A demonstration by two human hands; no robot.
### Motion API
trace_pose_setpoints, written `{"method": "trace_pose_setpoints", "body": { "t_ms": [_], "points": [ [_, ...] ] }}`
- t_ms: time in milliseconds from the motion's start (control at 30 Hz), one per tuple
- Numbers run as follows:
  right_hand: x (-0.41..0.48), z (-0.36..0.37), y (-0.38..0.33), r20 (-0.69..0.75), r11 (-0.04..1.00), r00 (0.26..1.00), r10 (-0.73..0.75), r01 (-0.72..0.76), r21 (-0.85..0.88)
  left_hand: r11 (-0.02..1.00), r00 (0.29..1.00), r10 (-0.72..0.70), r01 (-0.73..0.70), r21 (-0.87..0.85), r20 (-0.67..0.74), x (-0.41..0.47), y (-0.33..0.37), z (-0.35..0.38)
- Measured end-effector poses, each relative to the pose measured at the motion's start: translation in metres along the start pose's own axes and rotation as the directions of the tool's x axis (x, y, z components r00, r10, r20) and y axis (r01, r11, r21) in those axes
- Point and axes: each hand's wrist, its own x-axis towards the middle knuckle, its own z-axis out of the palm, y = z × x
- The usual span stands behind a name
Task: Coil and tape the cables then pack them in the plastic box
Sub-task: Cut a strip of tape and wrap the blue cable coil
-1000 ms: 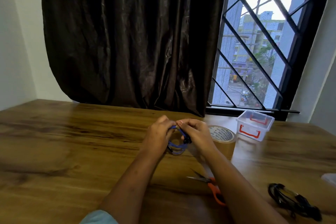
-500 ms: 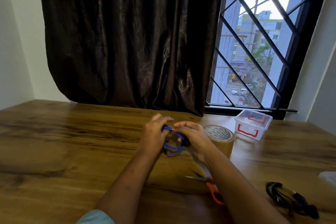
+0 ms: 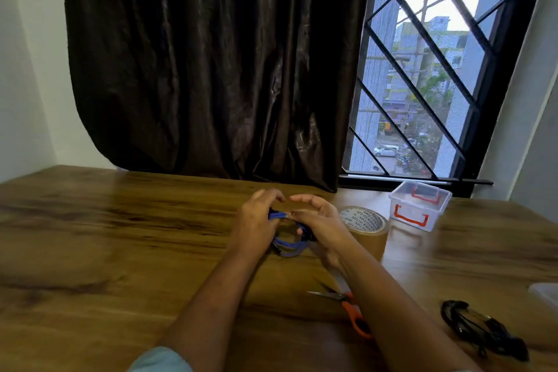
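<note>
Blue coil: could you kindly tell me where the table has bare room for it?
Free: the table left of the left hand, up to the curtain. Crowded: right of the blue coil, with tape roll, plastic box, scissors and black cable.

Two hands are shown, the left hand [image 3: 256, 220] and the right hand [image 3: 323, 220], both worn bare. The left forearm [image 3: 217, 296] and the right forearm [image 3: 392, 305] are left uncovered along nearly all of their visible length. One piece of clothing can be made out clearly: a pale blue-grey sleeve [image 3: 160, 359], cut off by the bottom edge at the near end of the left forearm. Its cloth is seen as plain and smooth, ended by a rounded hem across the arm. Finer detail is lost to blur, so the knuckles and nails are only vaguely rendered
</note>
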Motion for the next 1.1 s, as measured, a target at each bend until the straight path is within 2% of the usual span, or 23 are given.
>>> {"method": "trace_pose_setpoints", "body": {
  "t_ms": [67,133,200,233,367,467,767,867,1000,1100],
  "points": [
    [0.001,0.0,0.001,-0.049,0.999,0.998,-0.051,0.051,0.011,0.998,0.998,-0.055,0.056,-0.033,0.017,0.001,0.0,0.002],
    [0.002,-0.002,0.002,-0.109,0.996,0.991,-0.074,0.079,0.045,0.958,0.976,-0.193,0.21,-0.197,0.099,0.003,0.001,0.004],
    [0.004,-0.005,0.003,-0.178,0.993,0.98,-0.085,0.098,0.063,0.806,0.912,-0.303,0.4,-0.437,0.275,0.004,0.002,0.006],
    [0.004,-0.007,0.004,-0.201,0.992,0.975,-0.099,0.112,0.055,0.732,0.891,-0.32,0.449,-0.513,0.323,0.003,0.001,0.007],
    [0.007,-0.005,0.007,-0.221,0.987,0.962,-0.163,0.158,-0.04,0.57,0.86,-0.373,0.509,-0.645,0.348,0.002,-0.002,0.011],
    [0.008,-0.002,0.008,-0.228,0.983,0.957,-0.177,0.16,-0.09,0.484,0.821,-0.409,0.565,-0.668,0.398,0.002,-0.006,0.012],
    [0.008,-0.005,0.012,-0.161,0.991,0.982,-0.103,0.087,-0.1,0.462,0.787,-0.462,0.607,-0.646,0.41,0.003,-0.008,0.014],
    [0.008,-0.004,0.015,-0.212,0.981,0.963,-0.166,0.139,-0.138,0.444,0.773,-0.5,0.617,-0.65,0.392,0.003,-0.008,0.014],
    [0.004,-0.005,0.016,-0.266,0.91,0.909,-0.322,0.22,-0.351,0.372,0.74,-0.526,0.644,-0.668,0.42,-0.001,-0.007,0.014],
    [0.002,-0.005,0.014,-0.271,0.863,0.887,-0.375,0.227,-0.451,0.35,0.73,-0.528,0.652,-0.673,0.433,-0.006,-0.007,0.015]
  ]
}}
